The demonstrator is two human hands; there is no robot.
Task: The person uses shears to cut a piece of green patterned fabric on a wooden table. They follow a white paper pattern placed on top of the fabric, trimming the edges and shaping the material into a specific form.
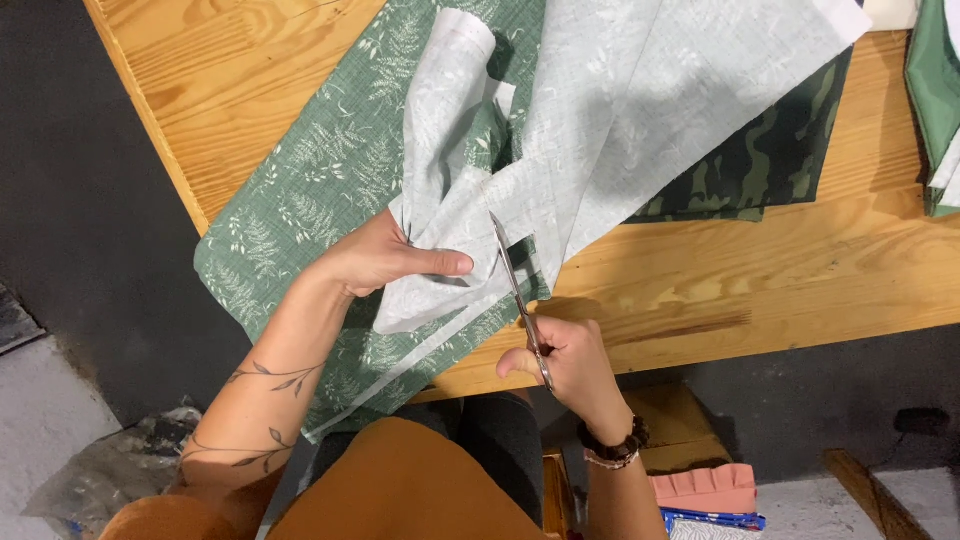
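A green fabric with a white fern print (310, 190) lies over the near edge of the wooden table (800, 270), its pale grey reverse side (640, 100) folded over on top. My left hand (385, 258) pinches a fold of the pale fabric near the table edge, thumb pointing right. My right hand (565, 360) grips a pair of metal scissors (515, 290), whose blades point up into the fabric just right of my left thumb.
A camouflage-print cloth (770, 160) lies under the pale fabric at the right. More green cloth (935, 90) sits at the table's right edge. Below the table stand a pink pleated item (705, 487) and a crumpled plastic bag (110, 470) on the floor.
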